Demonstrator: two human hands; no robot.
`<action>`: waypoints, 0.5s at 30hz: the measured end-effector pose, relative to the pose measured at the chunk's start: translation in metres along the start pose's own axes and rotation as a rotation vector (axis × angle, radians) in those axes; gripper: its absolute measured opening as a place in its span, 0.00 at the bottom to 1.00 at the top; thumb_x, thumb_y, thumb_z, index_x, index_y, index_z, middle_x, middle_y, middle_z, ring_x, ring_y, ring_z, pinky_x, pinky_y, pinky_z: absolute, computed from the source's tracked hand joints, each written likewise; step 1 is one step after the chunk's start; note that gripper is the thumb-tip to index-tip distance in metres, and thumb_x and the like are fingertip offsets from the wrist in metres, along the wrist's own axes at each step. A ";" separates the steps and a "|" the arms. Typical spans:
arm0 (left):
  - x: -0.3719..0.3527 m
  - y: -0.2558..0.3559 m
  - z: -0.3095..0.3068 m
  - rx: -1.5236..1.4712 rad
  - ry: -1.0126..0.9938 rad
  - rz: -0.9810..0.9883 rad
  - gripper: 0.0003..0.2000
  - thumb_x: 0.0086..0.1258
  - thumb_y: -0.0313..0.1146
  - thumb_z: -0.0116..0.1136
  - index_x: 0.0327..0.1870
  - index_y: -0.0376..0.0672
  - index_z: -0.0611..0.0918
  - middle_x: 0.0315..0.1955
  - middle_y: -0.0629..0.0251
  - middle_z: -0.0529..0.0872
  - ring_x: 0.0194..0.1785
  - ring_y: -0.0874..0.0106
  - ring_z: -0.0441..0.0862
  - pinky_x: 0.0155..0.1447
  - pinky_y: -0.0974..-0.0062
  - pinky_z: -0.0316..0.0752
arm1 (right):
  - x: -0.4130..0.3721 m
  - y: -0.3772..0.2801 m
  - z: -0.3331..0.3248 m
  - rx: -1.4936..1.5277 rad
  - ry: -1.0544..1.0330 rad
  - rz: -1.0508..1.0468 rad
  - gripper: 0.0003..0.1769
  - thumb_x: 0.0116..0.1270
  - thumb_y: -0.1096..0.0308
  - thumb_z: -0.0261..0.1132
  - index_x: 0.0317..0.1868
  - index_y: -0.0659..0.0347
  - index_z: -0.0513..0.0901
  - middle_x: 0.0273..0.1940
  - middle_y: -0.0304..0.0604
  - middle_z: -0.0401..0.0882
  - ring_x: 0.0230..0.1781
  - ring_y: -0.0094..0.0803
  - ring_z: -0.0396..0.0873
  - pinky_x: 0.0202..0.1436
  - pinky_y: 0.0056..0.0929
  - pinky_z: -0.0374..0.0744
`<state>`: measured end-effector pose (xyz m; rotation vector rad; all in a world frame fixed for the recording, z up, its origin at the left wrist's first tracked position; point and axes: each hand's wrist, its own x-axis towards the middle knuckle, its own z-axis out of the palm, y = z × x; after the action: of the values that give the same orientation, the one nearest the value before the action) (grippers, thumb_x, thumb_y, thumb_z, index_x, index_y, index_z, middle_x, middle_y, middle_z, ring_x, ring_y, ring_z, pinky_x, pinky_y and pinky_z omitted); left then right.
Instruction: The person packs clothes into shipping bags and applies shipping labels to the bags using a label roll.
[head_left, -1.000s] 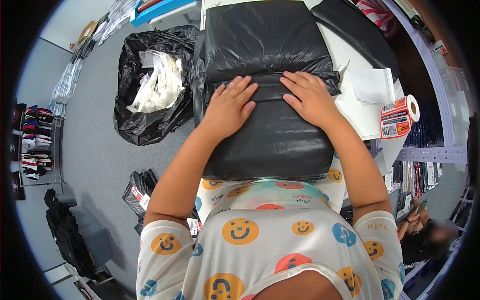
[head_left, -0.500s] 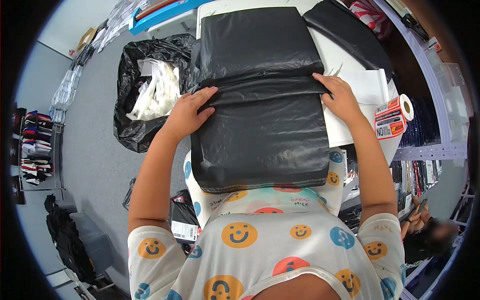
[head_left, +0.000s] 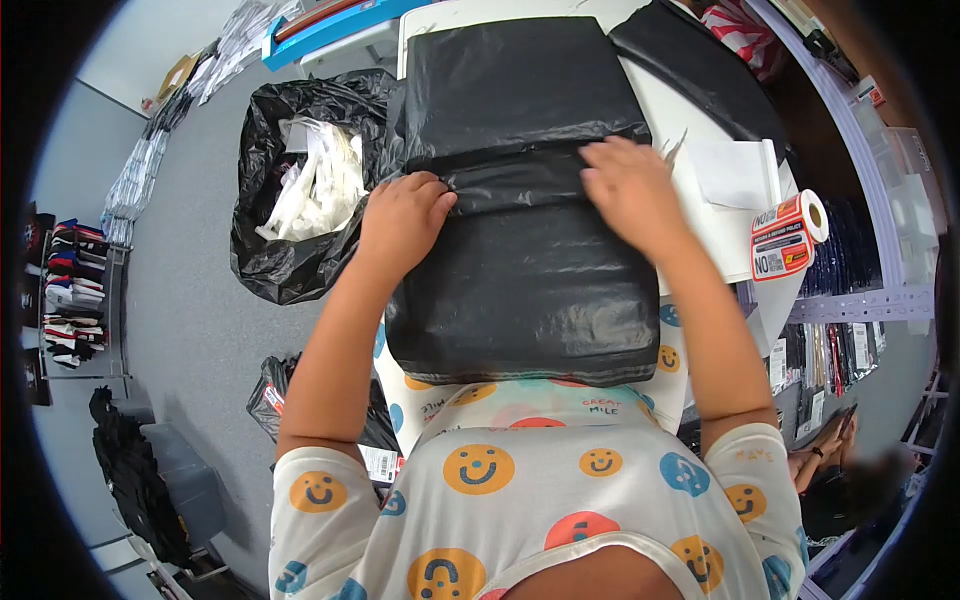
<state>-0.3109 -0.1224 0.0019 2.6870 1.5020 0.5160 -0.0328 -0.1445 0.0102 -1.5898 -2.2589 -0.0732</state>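
Note:
A large, glossy black plastic mailing bag (head_left: 530,290) lies from the white table toward my lap, with a creased fold running across its middle. My left hand (head_left: 405,220) rests at the fold's left end, fingers bent on the plastic and thumb a little apart. On the right part of the fold lies my right hand (head_left: 632,195), fingers out over the plastic and slightly blurred. What is inside the bag is hidden.
A black bin bag (head_left: 262,180) with white scraps stands left of the table. On the right are a label roll (head_left: 785,245), white sheets (head_left: 735,175) and another black bag (head_left: 690,70). A person (head_left: 850,480) with a blurred head is at lower right.
My right hand has moved left from the bag's right edge onto the fold. My left hand has shifted slightly right, its fingers more bent.

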 end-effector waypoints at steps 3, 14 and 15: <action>0.006 0.007 0.005 0.038 0.030 -0.081 0.07 0.56 0.33 0.58 0.33 0.41 0.80 0.37 0.65 0.80 0.44 0.64 0.76 0.48 0.66 0.69 | 0.012 -0.032 0.035 0.078 0.105 -0.129 0.19 0.63 0.59 0.52 0.51 0.59 0.76 0.56 0.42 0.71 0.61 0.37 0.64 0.63 0.41 0.60; 0.016 0.057 0.051 -0.087 0.086 0.092 0.21 0.63 0.31 0.47 0.59 0.43 0.67 0.60 0.60 0.68 0.64 0.63 0.62 0.62 0.58 0.60 | 0.007 -0.035 0.055 0.087 0.002 -0.078 0.21 0.67 0.58 0.48 0.56 0.58 0.72 0.61 0.40 0.66 0.63 0.37 0.61 0.63 0.42 0.61; 0.014 0.056 0.053 -0.064 0.080 0.086 0.21 0.64 0.32 0.46 0.60 0.43 0.66 0.61 0.61 0.66 0.65 0.63 0.62 0.63 0.58 0.59 | 0.007 -0.035 0.056 0.077 0.003 -0.082 0.21 0.66 0.58 0.48 0.56 0.58 0.71 0.61 0.40 0.65 0.64 0.37 0.61 0.63 0.43 0.60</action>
<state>-0.2426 -0.1330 -0.0343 2.7220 1.3664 0.6712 -0.0818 -0.1363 -0.0333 -1.4579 -2.2957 -0.0101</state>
